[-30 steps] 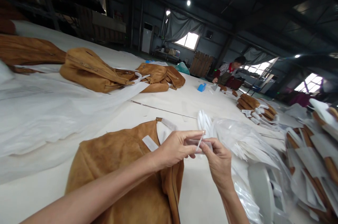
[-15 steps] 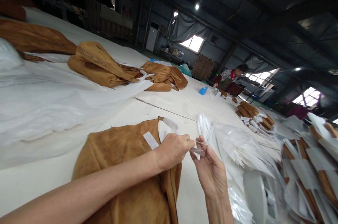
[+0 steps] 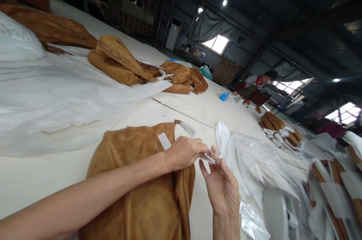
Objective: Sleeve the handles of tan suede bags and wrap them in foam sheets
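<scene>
A tan suede garment [image 3: 141, 179] lies on the white table right in front of me, with a white label [image 3: 164, 141] on it. My left hand [image 3: 183, 152] hovers over its upper edge, fingers pinched on a small clear plastic piece [image 3: 208, 156]. My right hand [image 3: 222, 185] is just right of it, palm up, fingertips holding the same piece from below. A stack of white strips and clear bags [image 3: 246, 153] lies directly to the right of both hands.
More tan suede bags [image 3: 127, 66] are piled at the back left, beside white sheeting [image 3: 56, 97]. Bundles of tan pieces with white tags [image 3: 278, 125] fill the right side. A thin metal rod [image 3: 181, 112] crosses the table. Another person [image 3: 254, 85] works at the far end.
My hands have dropped lower toward the garment. The right hand has turned palm up and opened out under the clear piece. The view has shifted a little to the right.
</scene>
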`<state>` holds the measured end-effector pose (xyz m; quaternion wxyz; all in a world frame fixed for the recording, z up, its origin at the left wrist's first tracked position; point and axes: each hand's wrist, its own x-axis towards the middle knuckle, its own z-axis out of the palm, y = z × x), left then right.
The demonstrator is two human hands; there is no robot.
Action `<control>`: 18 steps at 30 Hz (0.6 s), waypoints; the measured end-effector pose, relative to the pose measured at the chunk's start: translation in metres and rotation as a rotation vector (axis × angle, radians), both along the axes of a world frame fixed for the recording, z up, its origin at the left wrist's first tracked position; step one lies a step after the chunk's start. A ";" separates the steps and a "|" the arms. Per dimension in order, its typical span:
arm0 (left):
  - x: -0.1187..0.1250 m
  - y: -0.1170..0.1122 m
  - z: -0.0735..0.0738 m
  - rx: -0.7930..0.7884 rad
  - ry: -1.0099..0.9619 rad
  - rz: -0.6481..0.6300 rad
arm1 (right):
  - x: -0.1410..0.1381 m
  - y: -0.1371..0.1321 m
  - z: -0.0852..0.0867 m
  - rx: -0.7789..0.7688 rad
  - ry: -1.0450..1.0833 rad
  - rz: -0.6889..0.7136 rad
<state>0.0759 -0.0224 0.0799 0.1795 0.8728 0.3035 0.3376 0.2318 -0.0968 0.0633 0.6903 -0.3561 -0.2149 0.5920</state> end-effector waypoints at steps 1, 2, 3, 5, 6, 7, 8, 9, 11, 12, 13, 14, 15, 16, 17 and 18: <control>-0.001 0.002 -0.001 -0.023 -0.047 -0.011 | -0.001 0.000 -0.001 -0.008 0.001 0.016; -0.003 0.004 -0.003 -0.050 -0.095 -0.017 | -0.002 -0.001 -0.002 -0.008 0.002 0.031; -0.004 0.006 -0.004 -0.088 -0.151 -0.028 | -0.002 -0.001 -0.003 -0.001 0.002 0.040; -0.005 0.010 -0.006 -0.185 -0.257 -0.081 | -0.002 -0.001 -0.006 0.007 0.001 0.049; -0.006 0.011 -0.006 -0.231 -0.295 -0.108 | -0.001 0.000 -0.008 -0.002 0.000 0.043; -0.007 0.011 -0.006 -0.261 -0.312 -0.132 | 0.001 0.001 -0.010 -0.018 -0.004 0.028; -0.008 0.011 -0.005 -0.285 -0.320 -0.149 | 0.003 0.003 -0.012 -0.036 -0.008 0.006; -0.009 0.011 -0.005 -0.314 -0.331 -0.164 | 0.006 0.005 -0.015 -0.053 -0.010 -0.014; -0.011 0.010 -0.004 -0.444 -0.410 -0.204 | 0.010 0.009 -0.022 -0.083 -0.009 -0.033; -0.011 0.010 -0.004 -0.552 -0.480 -0.221 | 0.010 0.011 -0.026 -0.091 -0.008 -0.023; -0.011 0.010 -0.003 -0.670 -0.558 -0.230 | 0.009 0.012 -0.030 -0.097 -0.013 -0.005; -0.011 0.010 -0.002 -0.775 -0.629 -0.225 | 0.006 0.013 -0.034 -0.096 -0.026 0.019; -0.011 0.011 0.000 -0.843 -0.674 -0.210 | 0.003 0.012 -0.037 -0.091 -0.050 0.040; -0.011 0.011 0.002 -0.879 -0.690 -0.192 | -0.001 0.011 -0.040 -0.082 -0.085 0.053; -0.011 0.011 0.005 -0.878 -0.678 -0.178 | -0.005 0.009 -0.043 -0.075 -0.129 0.053; -0.012 0.009 0.009 -0.828 -0.638 -0.172 | -0.008 0.007 -0.045 -0.074 -0.181 0.036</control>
